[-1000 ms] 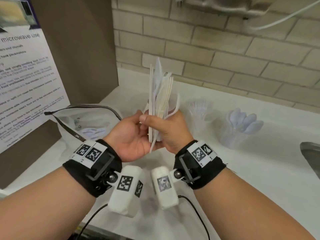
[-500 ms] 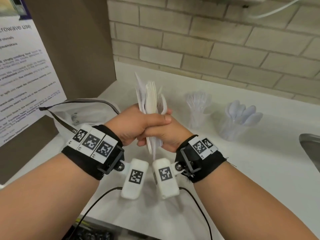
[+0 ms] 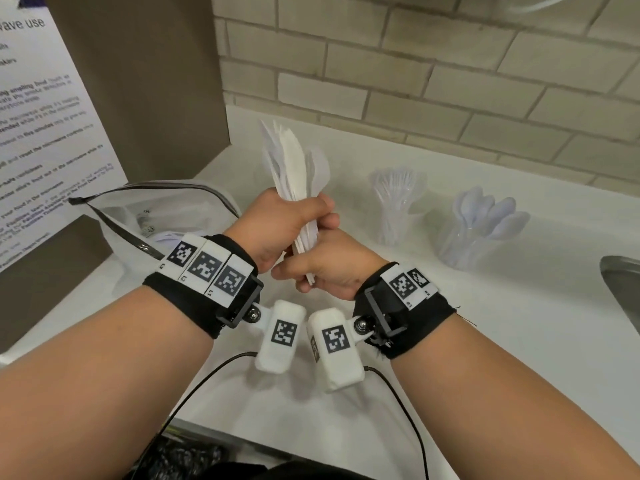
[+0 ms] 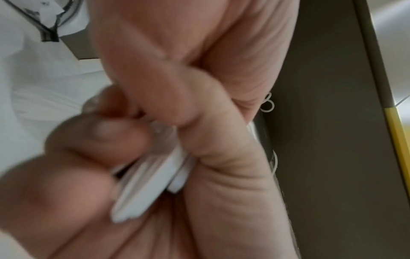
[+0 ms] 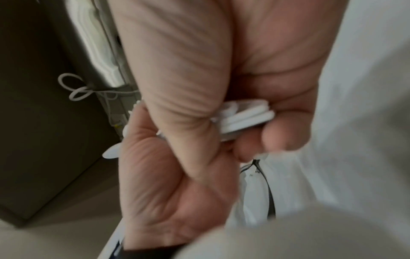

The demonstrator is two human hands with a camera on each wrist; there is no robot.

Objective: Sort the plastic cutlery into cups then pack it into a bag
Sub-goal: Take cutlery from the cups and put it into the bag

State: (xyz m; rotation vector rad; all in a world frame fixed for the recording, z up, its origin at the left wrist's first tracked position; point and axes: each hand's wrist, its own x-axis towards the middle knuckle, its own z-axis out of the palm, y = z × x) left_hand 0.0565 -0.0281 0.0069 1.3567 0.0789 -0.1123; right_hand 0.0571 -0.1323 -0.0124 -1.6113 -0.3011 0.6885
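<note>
A bundle of white plastic knives (image 3: pixel 291 164) stands blade-up between both hands above the counter, leaning a little to the left. My left hand (image 3: pixel 284 223) wraps around its middle. Just below, my right hand (image 3: pixel 329 268) grips the handle ends. Those handle ends (image 4: pixel 150 178) show between the fingers in the left wrist view, and the same handle ends (image 5: pixel 244 117) appear in the right wrist view. An open clear zip bag (image 3: pixel 138 216) lies to the left with some white cutlery inside. To the right stand a clear cup of forks (image 3: pixel 398 202) and a clear cup of spoons (image 3: pixel 481 223).
A white counter (image 3: pixel 485 341) runs along a brick wall (image 3: pixel 450 81). A brown panel with a printed notice (image 3: pixel 41 126) stands at the left behind the bag. A steel sink edge (image 3: pixel 623 289) is at the far right. Black cables hang near the front edge.
My left hand has closed around the knife bundle, which the right hand held mostly alone before. The bundle has tipped from upright to leaning left.
</note>
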